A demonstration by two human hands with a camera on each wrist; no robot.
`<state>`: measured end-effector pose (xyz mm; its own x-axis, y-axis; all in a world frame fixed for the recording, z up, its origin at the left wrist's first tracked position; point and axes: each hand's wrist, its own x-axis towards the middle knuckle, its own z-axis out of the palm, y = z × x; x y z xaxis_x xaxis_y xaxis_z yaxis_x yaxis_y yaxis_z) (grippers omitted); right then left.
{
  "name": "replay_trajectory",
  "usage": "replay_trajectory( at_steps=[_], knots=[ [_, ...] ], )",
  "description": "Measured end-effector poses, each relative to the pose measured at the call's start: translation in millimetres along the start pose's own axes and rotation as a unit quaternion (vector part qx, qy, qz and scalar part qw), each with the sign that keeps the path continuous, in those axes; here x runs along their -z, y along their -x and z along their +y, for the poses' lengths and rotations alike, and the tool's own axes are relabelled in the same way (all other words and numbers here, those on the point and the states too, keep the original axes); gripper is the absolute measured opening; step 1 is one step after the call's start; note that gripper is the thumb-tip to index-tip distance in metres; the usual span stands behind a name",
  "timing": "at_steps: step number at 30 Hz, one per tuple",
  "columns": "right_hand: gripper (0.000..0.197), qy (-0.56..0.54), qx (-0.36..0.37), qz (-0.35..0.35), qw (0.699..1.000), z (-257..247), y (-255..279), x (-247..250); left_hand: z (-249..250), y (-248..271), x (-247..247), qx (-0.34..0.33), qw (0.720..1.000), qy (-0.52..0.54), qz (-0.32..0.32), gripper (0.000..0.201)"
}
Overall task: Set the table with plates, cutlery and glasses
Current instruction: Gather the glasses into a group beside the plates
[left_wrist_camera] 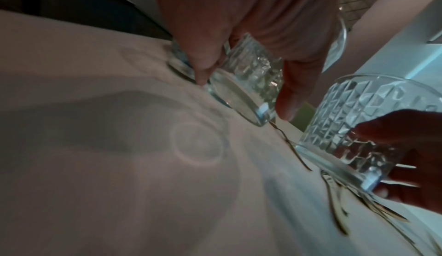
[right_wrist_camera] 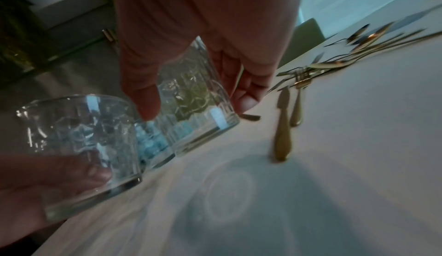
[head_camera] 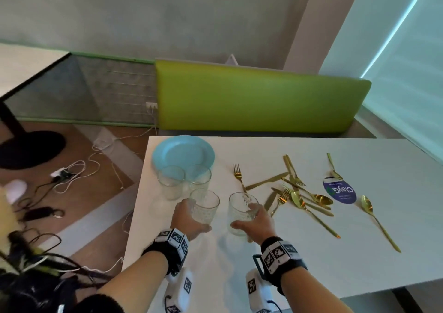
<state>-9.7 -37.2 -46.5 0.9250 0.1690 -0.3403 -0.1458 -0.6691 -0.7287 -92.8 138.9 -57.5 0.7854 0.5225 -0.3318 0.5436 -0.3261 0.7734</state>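
My left hand [head_camera: 195, 214] grips a cut-pattern glass [head_camera: 206, 202] from the side, and my right hand [head_camera: 245, 217] grips a second one [head_camera: 239, 205]. Both glasses hang a little above the white table [head_camera: 311, 260], side by side. The left wrist view shows my left hand [left_wrist_camera: 244, 93] wrapped round its glass [left_wrist_camera: 248, 71], with the other glass [left_wrist_camera: 354, 120] to the right. Seen from the right wrist, my right hand [right_wrist_camera: 196, 108] holds its glass [right_wrist_camera: 193, 90]. Two more glasses [head_camera: 171, 183] stand before the light blue plate [head_camera: 183, 153]. Gold cutlery [head_camera: 297, 190] lies scattered to the right.
A round blue sticker [head_camera: 339, 191] lies on the table among the cutlery. A green padded bench back [head_camera: 259, 102] runs behind the table. Left of the table's edge, cables [head_camera: 72, 176] litter the wooden floor beside a black table base [head_camera: 28, 147].
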Motion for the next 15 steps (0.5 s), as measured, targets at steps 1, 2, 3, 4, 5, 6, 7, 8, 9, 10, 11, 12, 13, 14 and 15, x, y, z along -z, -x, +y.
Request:
replay_trajectory(
  at_steps=[1,2,3,4,5,6,7,8,9,10,11,12,13,14,15],
  knots=[
    [0.079,0.013,0.007,-0.007,1.0,-5.0,1.3,-9.4,-7.9,-0.5,7.3,0.005,1.0,-0.002,0.013,0.091],
    [0.079,0.023,0.012,-0.012,1.0,-9.6,2.5,-17.6,-15.2,-1.3,13.7,0.01,1.0,-0.001,0.025,0.092],
    [0.079,0.028,0.014,-0.016,0.999,-13.5,3.5,-24.7,-21.8,-2.2,19.3,0.015,0.999,0.0,0.035,0.092],
    [0.079,0.029,0.016,-0.022,0.999,-18.1,4.7,-30.9,-27.7,-3.3,23.7,0.019,0.999,0.0,0.042,0.091],
    [0.079,0.032,0.017,-0.029,0.999,-22.0,5.4,-37.1,-32.9,-4.2,27.1,0.021,0.999,0.0,0.046,0.09],
    [0.079,0.035,0.019,-0.035,0.999,-25.4,5.9,-42.7,-37.1,-4.6,29.8,0.022,0.999,0.0,0.047,0.09],
    [0.08,0.042,0.021,-0.041,0.998,-28.4,6.2,-48.0,-40.8,-5.1,31.8,0.021,0.999,0.001,0.049,0.089],
    [0.08,0.048,0.024,-0.047,0.997,-32.0,7.4,-52.4,-44.3,-6.0,33.4,0.019,0.999,0.002,0.05,0.089],
    [0.081,0.054,0.026,-0.051,0.997,-34.2,7.6,-56.4,-47.0,-6.8,34.6,0.018,0.998,0.003,0.052,0.089],
    [0.082,0.058,0.029,-0.053,0.997,-36.1,8.0,-60.0,-49.3,-6.9,35.7,0.018,0.998,0.001,0.052,0.089],
    [0.082,0.062,0.031,-0.052,0.996,-37.3,7.9,-63.4,-50.7,-7.2,36.8,0.019,0.998,-0.002,0.052,0.09],
    [0.082,0.065,0.034,-0.05,0.996,-38.3,8.4,-66.3,-52.4,-7.7,37.4,0.021,0.998,-0.004,0.051,0.09],
    [0.083,0.066,0.034,-0.049,0.996,-38.6,8.3,-69.1,-54.1,-8.5,37.7,0.023,0.998,-0.003,0.051,0.09],
    [0.083,0.065,0.034,-0.049,0.996,-38.7,8.3,-71.8,-55.7,-9.0,37.6,0.025,0.998,-0.003,0.052,0.089],
    [0.082,0.065,0.034,-0.05,0.996,-38.9,8.0,-74.2,-57.1,-9.8,37.4,0.027,0.998,-0.002,0.054,0.088]
  ],
)
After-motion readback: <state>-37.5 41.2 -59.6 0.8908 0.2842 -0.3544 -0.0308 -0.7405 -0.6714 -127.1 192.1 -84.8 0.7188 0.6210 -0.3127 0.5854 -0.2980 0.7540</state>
